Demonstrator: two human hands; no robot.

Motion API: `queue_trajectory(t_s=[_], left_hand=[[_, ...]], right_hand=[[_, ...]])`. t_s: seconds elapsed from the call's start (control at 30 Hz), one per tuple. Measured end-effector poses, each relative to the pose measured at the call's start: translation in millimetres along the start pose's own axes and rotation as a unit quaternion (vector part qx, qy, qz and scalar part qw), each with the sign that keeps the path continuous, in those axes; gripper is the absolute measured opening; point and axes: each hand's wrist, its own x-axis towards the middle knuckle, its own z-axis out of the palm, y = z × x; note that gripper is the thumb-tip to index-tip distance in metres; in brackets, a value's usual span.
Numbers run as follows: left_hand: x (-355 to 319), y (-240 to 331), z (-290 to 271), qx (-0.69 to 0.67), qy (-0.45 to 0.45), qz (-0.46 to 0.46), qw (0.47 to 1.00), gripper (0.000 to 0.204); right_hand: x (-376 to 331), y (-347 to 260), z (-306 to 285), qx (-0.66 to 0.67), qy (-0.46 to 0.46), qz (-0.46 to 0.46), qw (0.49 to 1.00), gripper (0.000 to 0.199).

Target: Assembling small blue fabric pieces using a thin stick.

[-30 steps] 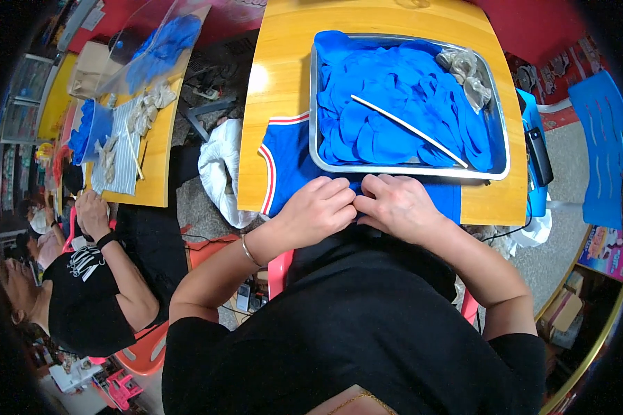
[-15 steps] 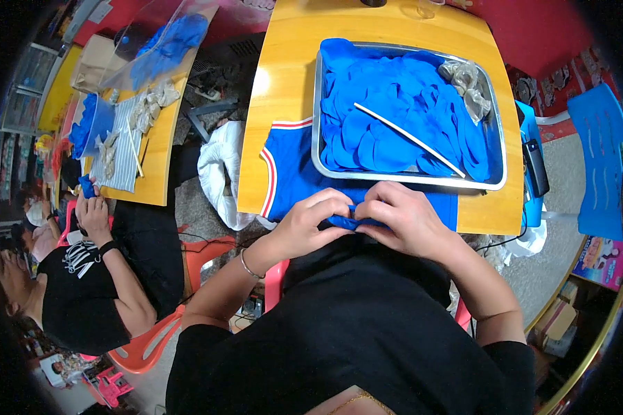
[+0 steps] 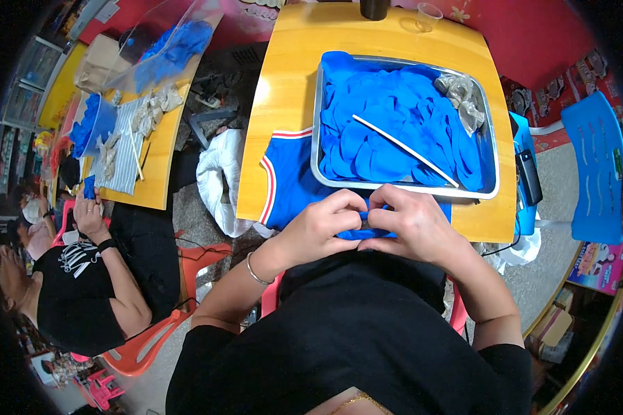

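Observation:
My left hand (image 3: pixel 323 223) and my right hand (image 3: pixel 407 223) meet at the near edge of the yellow table (image 3: pixel 284 124), both pinching one small blue fabric piece (image 3: pixel 364 234) between their fingers. Just beyond them stands a metal tray (image 3: pixel 491 162) heaped with blue fabric pieces (image 3: pixel 387 117). A thin white stick (image 3: pixel 405 150) lies across the heap, and a grey crumpled piece (image 3: pixel 462 97) sits in the tray's far right corner. Under the tray lies a blue cloth with red and white trim (image 3: pixel 287 183).
A dark cup (image 3: pixel 374 8) and a clear cup (image 3: pixel 428 15) stand at the table's far edge. A white bag (image 3: pixel 218 180) hangs left of the table. Another person (image 3: pixel 83 277) sits at a second yellow table (image 3: pixel 156 152) on the left. A blue chair (image 3: pixel 595 169) stands right.
My hands have lifted slightly from my lap toward the tray's near edge, and the blue piece now shows between my fingers.

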Motion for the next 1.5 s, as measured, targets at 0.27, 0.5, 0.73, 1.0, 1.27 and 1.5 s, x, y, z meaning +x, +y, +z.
queue_trajectory(t_s=[0.27, 0.5, 0.73, 1.0, 1.27, 1.5], left_hand=[[15, -2, -6, -0.006, 0.059, 0.021, 0.998, 0.026], [33, 4, -6, -0.020, 0.117, 0.008, 0.993, 0.034], [53, -2, 20, -0.677, 0.181, -0.061, 0.711, 0.075], [72, -4, 25, -0.786, 0.169, -0.129, 0.581, 0.092], [72, 4, 12, -0.751, 0.138, -0.122, 0.634, 0.083], [65, -5, 21, -0.812, 0.051, -0.123, 0.568, 0.050]], right_hand=[[2, 8, -3, 0.147, 0.043, 0.082, 0.985, 0.030], [9, 18, -13, 0.283, 0.130, 0.190, 0.931, 0.026], [7, -9, -88, 0.749, 0.137, -0.113, 0.639, 0.012], [8, 46, -83, 0.603, -0.008, -0.115, 0.789, 0.017], [38, 24, -85, 0.186, 0.024, -0.024, 0.982, 0.022], [53, 29, -66, 0.045, 0.058, 0.026, 0.997, 0.028]])
